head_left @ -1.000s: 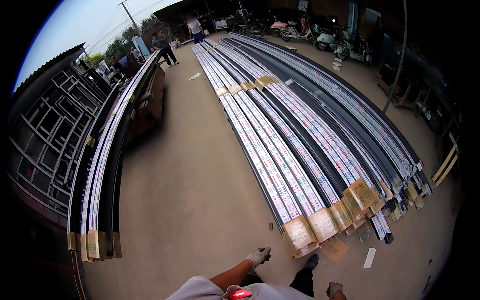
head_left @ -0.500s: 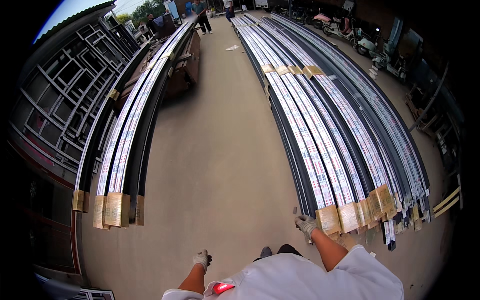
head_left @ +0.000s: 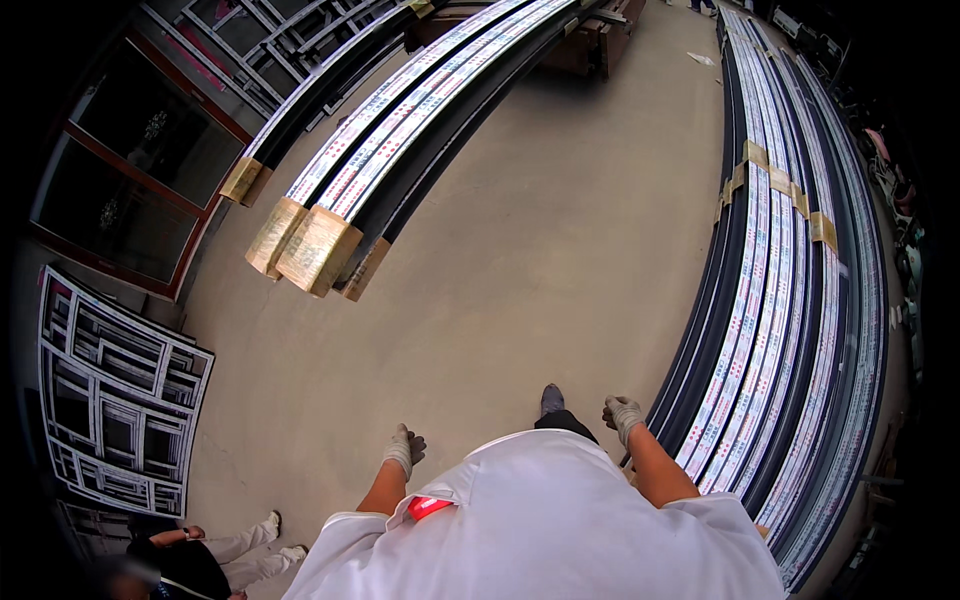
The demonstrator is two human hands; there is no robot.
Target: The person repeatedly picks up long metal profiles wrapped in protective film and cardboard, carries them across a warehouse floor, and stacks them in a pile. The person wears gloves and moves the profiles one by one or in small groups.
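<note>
Pale work gloves cover both my hands. My left hand hangs over the concrete floor at my left side, holding nothing, its fingers loosely bent and thumb apart. My right hand has its fingers curled in, with nothing visible in them. It is just left of a long row of dark profile bars faced with white printed film, and a small gap seems to separate them. Brown tape binds these bars partway along. My body and sleeve hide part of their near end.
Another bundle of film-covered bars, its ends wrapped in brown tape, juts out at the upper left above a rusty metal stand. Welded-looking window frames lean at the left. A person in light trousers is at the lower left.
My view has swung left and down. My right hand has come away from the taped bar ends and is now beside the bars' length. A person has appeared at the lower left.
</note>
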